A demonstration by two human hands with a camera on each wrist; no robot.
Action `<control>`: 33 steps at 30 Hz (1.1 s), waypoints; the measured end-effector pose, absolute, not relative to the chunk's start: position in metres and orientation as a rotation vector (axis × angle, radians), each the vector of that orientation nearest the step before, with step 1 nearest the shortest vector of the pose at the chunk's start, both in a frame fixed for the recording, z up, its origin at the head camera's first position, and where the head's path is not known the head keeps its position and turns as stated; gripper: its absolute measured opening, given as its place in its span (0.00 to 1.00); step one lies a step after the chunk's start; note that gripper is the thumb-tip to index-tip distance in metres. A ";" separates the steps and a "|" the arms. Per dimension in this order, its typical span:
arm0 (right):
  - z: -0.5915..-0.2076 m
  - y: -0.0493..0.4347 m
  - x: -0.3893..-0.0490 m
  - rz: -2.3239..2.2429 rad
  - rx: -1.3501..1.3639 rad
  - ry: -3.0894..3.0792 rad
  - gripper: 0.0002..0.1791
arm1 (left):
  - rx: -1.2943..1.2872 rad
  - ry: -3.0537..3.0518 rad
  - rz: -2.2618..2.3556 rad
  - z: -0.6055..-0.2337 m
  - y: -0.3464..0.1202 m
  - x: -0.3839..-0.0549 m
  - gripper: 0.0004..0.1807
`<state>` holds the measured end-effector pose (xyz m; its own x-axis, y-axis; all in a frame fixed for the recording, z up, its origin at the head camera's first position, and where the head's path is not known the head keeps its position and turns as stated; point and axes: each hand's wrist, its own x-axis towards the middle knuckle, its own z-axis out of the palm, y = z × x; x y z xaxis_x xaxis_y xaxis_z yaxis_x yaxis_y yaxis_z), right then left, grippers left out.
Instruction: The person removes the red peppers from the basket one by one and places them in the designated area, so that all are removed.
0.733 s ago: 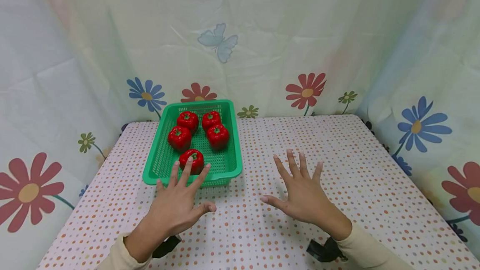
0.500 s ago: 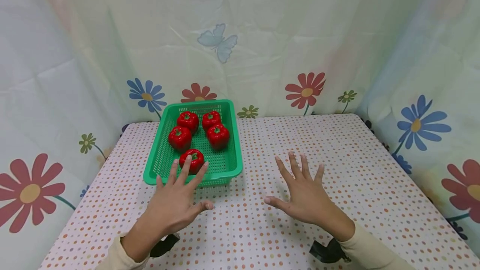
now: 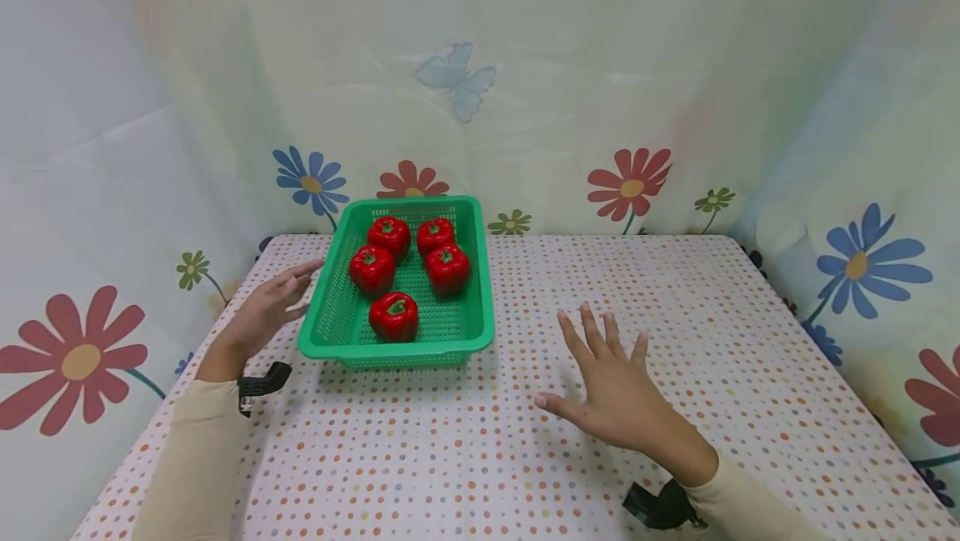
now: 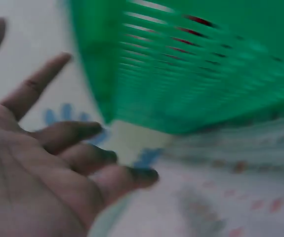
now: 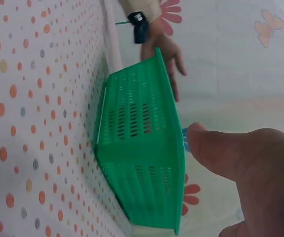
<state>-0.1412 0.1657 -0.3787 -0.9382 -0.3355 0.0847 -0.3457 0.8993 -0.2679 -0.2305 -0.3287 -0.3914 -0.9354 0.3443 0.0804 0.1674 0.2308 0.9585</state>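
Observation:
A green plastic basket (image 3: 480, 316) with slotted walls stands at the back left of the table, holding several red bell peppers (image 3: 393, 317). My left hand (image 3: 264, 316) is just off the basket's left side, fingers extended toward its rim and gripping nothing. In the left wrist view the palm (image 4: 33, 168) faces the basket's slotted wall (image 4: 191, 84), with a gap between. To the right of the basket, my right hand (image 3: 618, 391) hovers palm down over the table, fingers spread, holding nothing. The right wrist view shows its thumb (image 5: 221, 150) in front of the basket (image 5: 137, 113).
The table (image 3: 420, 474) wears a white cover with coloured dots. A flower-printed curtain (image 3: 540, 91) hangs along its back and both sides. Each wrist carries a small black camera, one at the left cuff (image 3: 262, 383) and one at the right (image 3: 660, 508).
My left hand has swung left and forward, from in front of the basket to beside its left wall. The right hand has barely moved. The head view has shifted slightly.

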 end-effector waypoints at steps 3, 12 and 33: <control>-0.381 0.161 -0.143 0.502 0.565 -3.001 0.60 | 0.559 2.082 2.031 -0.423 -0.319 -0.247 0.28; -0.373 0.122 -0.166 0.943 0.774 -2.714 0.59 | 0.441 2.203 2.272 -0.439 -0.288 -0.260 0.25; -0.338 0.018 -0.279 2.432 1.460 -2.538 0.37 | 0.482 2.272 2.215 -0.449 -0.290 -0.258 0.28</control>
